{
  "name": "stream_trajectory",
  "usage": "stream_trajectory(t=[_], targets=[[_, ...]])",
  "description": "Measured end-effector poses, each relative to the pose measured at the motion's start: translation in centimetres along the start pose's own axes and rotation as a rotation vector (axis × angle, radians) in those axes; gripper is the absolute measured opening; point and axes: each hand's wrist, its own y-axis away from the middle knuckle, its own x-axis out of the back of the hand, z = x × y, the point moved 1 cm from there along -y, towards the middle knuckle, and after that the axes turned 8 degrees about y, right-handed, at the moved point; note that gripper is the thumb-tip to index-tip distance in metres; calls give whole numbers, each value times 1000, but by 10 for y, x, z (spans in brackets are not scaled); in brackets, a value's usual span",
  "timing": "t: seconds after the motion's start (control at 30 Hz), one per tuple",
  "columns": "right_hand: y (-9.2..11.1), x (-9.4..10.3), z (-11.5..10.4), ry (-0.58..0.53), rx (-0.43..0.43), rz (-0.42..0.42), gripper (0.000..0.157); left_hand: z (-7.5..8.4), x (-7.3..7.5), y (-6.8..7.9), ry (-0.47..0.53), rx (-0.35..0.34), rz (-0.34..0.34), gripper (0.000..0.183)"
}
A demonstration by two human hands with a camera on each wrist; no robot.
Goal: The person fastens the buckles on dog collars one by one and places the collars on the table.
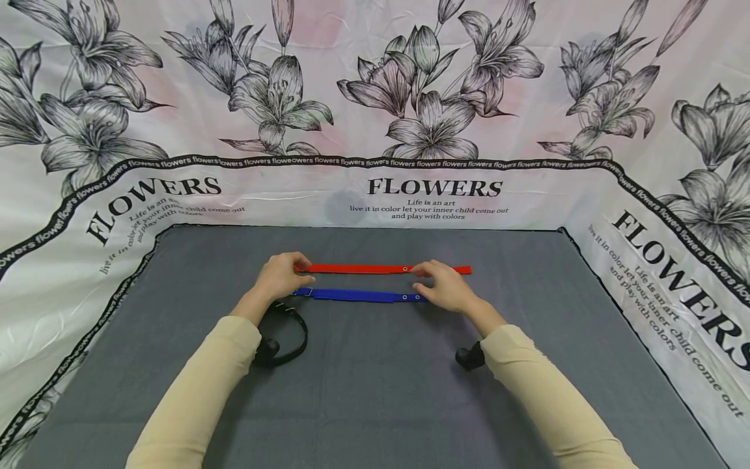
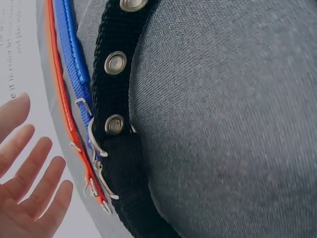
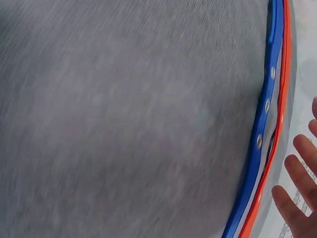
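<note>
A red collar (image 1: 357, 268) lies stretched out flat, with a blue collar (image 1: 357, 296) roughly parallel on its near side. Both have metal eyelets toward the right and buckle hardware at the left. My left hand (image 1: 280, 277) is over their left ends; its fingers look spread in the left wrist view, gripping nothing. Over the right part is my right hand (image 1: 446, 286), fingers apart and holding nothing; whether it touches a collar I cannot tell. A black collar (image 1: 301, 335) with eyelets and metal rings curves beside my left wrist, partly hidden by it.
Grey cloth (image 1: 363, 391) covers the work surface. White fabric printed with flowers (image 1: 433, 127) and lettering rises at the back and along both sides. A small black device (image 1: 470, 357) sits under my right wrist.
</note>
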Motion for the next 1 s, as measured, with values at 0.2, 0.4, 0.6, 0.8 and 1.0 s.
stream_trajectory(t=[0.2,0.4,0.6,0.8,1.0], targets=[[10,3,17,30,-24,-3,33,4,-6,-2,-32,34,-23,38],[19,3,30,73,-37,-18,35,7,-13,-5,-49,51,-62,39],[26,5,39,105,-35,-51,35,7,-18,-8,-87,52,-78,38],[28,4,41,131,-67,-106,35,3,-20,-8,-117,94,-108,36],[29,2,39,190,-87,-113,29,5,-22,-7,-119,112,-115,33]])
